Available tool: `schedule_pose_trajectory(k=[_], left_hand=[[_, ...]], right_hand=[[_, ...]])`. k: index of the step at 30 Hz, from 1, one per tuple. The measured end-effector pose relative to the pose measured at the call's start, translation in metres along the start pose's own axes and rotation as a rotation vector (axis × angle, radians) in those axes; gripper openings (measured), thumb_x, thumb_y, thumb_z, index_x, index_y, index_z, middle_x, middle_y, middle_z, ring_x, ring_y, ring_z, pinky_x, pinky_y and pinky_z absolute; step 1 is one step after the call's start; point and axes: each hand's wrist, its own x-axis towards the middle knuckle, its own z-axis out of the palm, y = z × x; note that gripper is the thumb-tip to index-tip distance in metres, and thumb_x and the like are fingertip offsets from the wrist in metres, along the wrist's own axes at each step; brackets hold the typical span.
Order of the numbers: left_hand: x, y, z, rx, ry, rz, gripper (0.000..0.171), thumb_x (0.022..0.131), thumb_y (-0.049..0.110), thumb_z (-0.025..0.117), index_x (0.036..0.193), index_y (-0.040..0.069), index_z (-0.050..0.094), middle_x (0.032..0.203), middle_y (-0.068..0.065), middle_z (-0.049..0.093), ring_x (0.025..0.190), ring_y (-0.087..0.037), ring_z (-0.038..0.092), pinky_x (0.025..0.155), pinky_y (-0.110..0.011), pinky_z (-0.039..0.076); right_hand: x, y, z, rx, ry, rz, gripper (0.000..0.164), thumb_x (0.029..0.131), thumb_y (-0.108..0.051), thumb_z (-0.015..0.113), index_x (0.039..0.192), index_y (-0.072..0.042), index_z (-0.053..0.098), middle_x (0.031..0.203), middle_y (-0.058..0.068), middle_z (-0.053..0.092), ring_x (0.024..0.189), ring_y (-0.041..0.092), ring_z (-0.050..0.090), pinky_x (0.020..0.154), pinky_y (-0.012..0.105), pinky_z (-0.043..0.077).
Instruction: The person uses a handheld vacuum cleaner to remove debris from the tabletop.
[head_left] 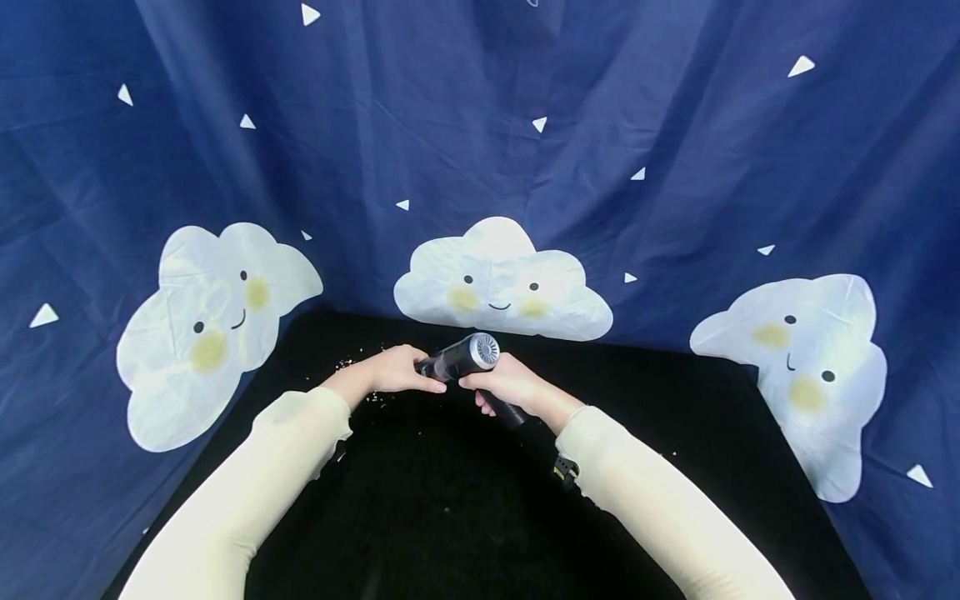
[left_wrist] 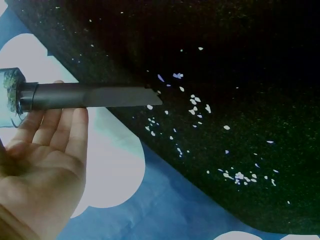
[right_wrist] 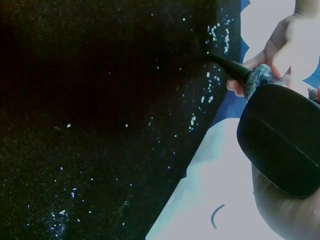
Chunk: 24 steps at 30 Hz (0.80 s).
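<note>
A black handheld vacuum cleaner (head_left: pixel 459 357) with a silver vented end is held between both hands above a black cloth. My right hand (head_left: pixel 510 383) grips its handle. At its front my left hand (head_left: pixel 393 369) holds the clear dust cup and nozzle base, fingers on one side and thumb on the other. In the left wrist view the slim slanted nozzle (left_wrist: pixel 90 96) points at scattered white bits (left_wrist: pixel 193 107). Grey-green debris shows inside the clear cup (right_wrist: pixel 260 79) in the right wrist view. The vacuum's black end (right_wrist: pixel 280 135) hides much of the right hand there.
Black cloth (head_left: pixel 450 508) covers the surface, and more small pale bits (right_wrist: pixel 62 212) are spread over it. A dark blue curtain (head_left: pixel 465 158) with smiling clouds (head_left: pixel 502 292) and white triangles hangs behind the far edge and both sides.
</note>
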Motion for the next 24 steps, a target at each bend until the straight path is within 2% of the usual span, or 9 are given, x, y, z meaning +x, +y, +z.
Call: schedule_pose_trajectory(k=[5, 12, 24], left_hand=[[-0.003, 0.002, 0.003, 0.017, 0.003, 0.017, 0.039, 0.079, 0.055, 0.078, 0.089, 0.017, 0.073, 0.072, 0.006, 0.057, 0.070, -0.013, 0.052, 0.069, -0.031, 0.045], [-0.009, 0.006, 0.005, 0.023, 0.014, 0.008, 0.039, 0.078, 0.056, 0.079, 0.087, 0.018, 0.072, 0.070, 0.006, 0.058, 0.069, -0.013, 0.052, 0.069, -0.031, 0.046], [-0.018, 0.004, 0.006, 0.048, 0.013, 0.005, 0.041, 0.078, 0.058, 0.079, 0.090, 0.019, 0.073, 0.074, 0.006, 0.059, 0.071, -0.013, 0.053, 0.070, -0.032, 0.047]], right_hand=[[-0.002, 0.001, 0.000, 0.004, -0.008, 0.009, 0.033, 0.087, -0.017, 0.073, 0.115, -0.002, 0.064, 0.064, 0.012, 0.061, 0.050, 0.019, 0.061, 0.052, 0.032, 0.056], [-0.005, 0.000, -0.001, 0.002, -0.030, 0.022, 0.034, 0.086, -0.018, 0.073, 0.115, -0.002, 0.063, 0.064, 0.010, 0.060, 0.051, 0.019, 0.061, 0.053, 0.033, 0.056], [-0.010, -0.003, 0.000, 0.019, -0.094, 0.018, 0.039, 0.087, -0.018, 0.073, 0.121, -0.005, 0.061, 0.066, 0.010, 0.060, 0.052, 0.019, 0.061, 0.053, 0.031, 0.056]])
